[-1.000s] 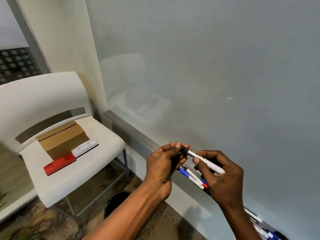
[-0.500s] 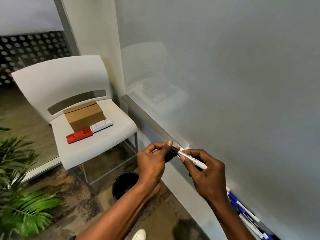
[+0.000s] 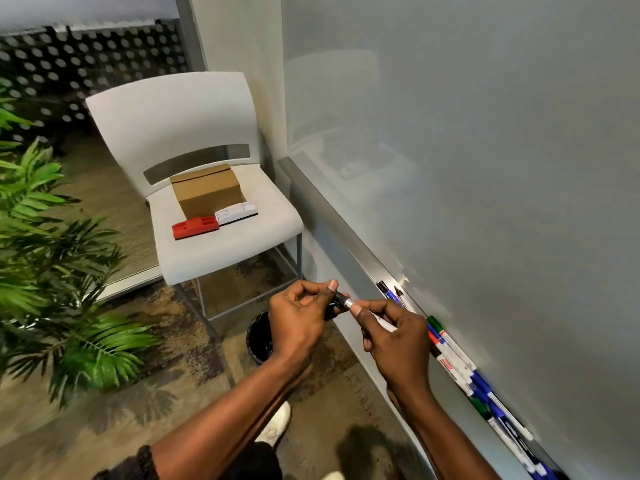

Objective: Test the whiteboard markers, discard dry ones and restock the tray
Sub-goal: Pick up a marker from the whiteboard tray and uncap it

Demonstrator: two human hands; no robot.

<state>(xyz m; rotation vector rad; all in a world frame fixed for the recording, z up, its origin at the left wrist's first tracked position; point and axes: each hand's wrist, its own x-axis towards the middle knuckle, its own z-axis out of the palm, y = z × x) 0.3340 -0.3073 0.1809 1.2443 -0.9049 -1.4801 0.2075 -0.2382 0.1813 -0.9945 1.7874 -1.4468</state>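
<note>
Head: left hand (image 3: 298, 320), right hand (image 3: 398, 344), one marker (image 3: 347, 302).

The chair (image 3: 194, 133) is white. On it are a plain brown box (image 3: 207, 190), a red eraser (image 3: 195, 227) and a white eraser (image 3: 236, 212) with a black underside. The plant (image 3: 52, 271) is green. The carpet (image 3: 121, 427) is mottled brown and tan. The screen (image 3: 86, 57) is dark with rows of pale dots. The bin (image 3: 259, 337) is black. The whiteboard (image 3: 485, 168) is pale grey and the tray (image 3: 346, 244) silver. The markers (image 3: 453, 358) in it are white with blue, green, red and black ends. One marker (image 3: 346, 302) off the tray is white with a black end.
</note>
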